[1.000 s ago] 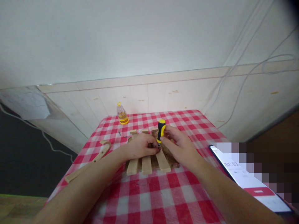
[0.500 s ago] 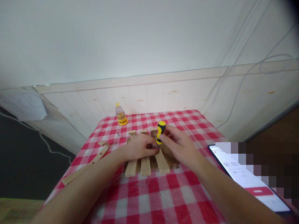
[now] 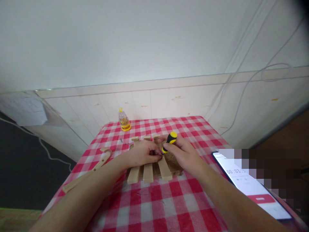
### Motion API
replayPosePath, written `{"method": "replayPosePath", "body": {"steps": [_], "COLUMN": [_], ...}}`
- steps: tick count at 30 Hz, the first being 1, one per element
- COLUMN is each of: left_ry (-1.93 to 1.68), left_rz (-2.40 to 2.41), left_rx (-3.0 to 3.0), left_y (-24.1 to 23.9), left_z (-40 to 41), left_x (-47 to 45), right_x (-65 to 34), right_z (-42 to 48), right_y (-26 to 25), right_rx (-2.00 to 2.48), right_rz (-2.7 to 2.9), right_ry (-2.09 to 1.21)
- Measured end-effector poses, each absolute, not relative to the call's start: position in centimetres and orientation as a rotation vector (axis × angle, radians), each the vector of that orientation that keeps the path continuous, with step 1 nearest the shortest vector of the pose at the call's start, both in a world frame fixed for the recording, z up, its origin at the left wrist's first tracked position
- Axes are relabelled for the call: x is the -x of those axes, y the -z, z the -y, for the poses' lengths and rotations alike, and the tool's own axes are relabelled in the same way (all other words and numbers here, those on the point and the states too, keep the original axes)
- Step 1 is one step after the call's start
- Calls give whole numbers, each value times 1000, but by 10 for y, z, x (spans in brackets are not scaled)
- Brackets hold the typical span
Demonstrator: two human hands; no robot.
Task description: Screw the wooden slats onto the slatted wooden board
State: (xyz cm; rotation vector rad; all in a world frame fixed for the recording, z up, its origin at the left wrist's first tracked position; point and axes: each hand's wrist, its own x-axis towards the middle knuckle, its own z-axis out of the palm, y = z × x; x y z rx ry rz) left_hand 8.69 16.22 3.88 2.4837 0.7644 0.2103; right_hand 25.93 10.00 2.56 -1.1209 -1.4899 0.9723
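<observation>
My right hand [image 3: 182, 149] is closed round a yellow-and-black screwdriver [image 3: 172, 138], its handle tilted to the right and its tip down at the right-hand wooden slat [image 3: 165, 170]. My left hand [image 3: 145, 153] lies across the slats, thumb and fingers pinched by the screwdriver tip; whatever they pinch is too small to make out. Two more pale slats, a middle one [image 3: 148, 173] and a left one [image 3: 133, 175], lie side by side with it. Under them is a brown piece [image 3: 174, 162] with small holes, partly hidden by my hands.
A curved wooden piece [image 3: 102, 160] with holes lies left, partly behind my left forearm. A clear, yellow-based bit holder [image 3: 124, 120] stands at the back. Small metal screws [image 3: 127, 143] lie beyond my left hand. A phone [image 3: 252, 187] showing a timer is at right. The checked tablecloth [image 3: 149, 212] covers the table.
The screwdriver handle has tipped over to the right and lower, with my right hand still round it. My left hand keeps its place on the slats. The whole view has shifted slightly.
</observation>
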Motion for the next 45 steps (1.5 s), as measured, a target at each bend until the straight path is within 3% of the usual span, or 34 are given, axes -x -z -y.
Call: {"method": "replayPosePath", "body": {"steps": [15, 24, 30, 39, 45], "left_ry": [-222, -239, -208, -237, -214], "left_rz": [-779, -738, -770, -750, -769], "left_rx": [-2532, -2498, -2514, -2484, -2499], "left_y": [-32, -33, -34, -34, -34], "left_z": [-165, -164, -164, -165, -165], "left_x": [-85, -85, -85, -85, -86], "right_x": [-250, -252, -251, -252, -255], "right_z": [-105, -102, -102, -104, -102], "right_y": [-14, -20, -19, -16, -21], "right_rx": [1029, 1272, 1087, 1295, 1111], "right_rz": [1487, 1488, 1563, 1543, 1568], "right_ry": [-992, -869, -960, -774, -872]}}
